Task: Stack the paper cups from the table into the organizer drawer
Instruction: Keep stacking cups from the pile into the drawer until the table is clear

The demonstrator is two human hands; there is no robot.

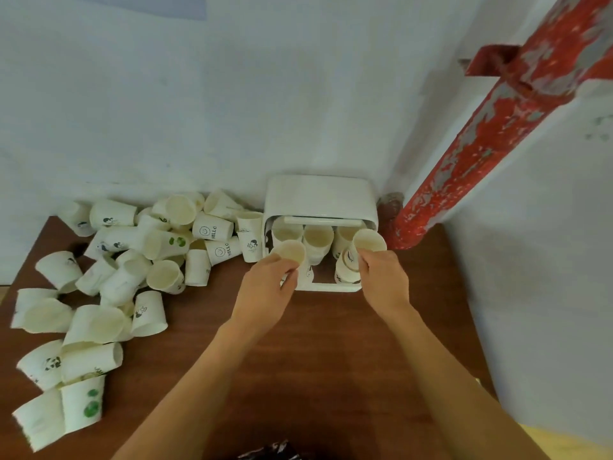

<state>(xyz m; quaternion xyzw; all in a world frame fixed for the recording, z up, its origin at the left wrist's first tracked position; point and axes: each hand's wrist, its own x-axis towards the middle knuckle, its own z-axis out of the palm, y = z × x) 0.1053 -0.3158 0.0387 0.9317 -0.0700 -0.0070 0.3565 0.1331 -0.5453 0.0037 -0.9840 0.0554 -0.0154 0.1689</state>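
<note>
Where fingers (365, 260) curl around cups (370, 240), drawer (328, 287) contents blur.

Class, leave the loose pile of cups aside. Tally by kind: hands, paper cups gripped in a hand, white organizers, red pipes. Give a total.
Hands: 2, left hand and right hand
Paper cups gripped: 2, left cup and right cup
Organizer: 1
Red pipe: 1
Total: 6
</note>
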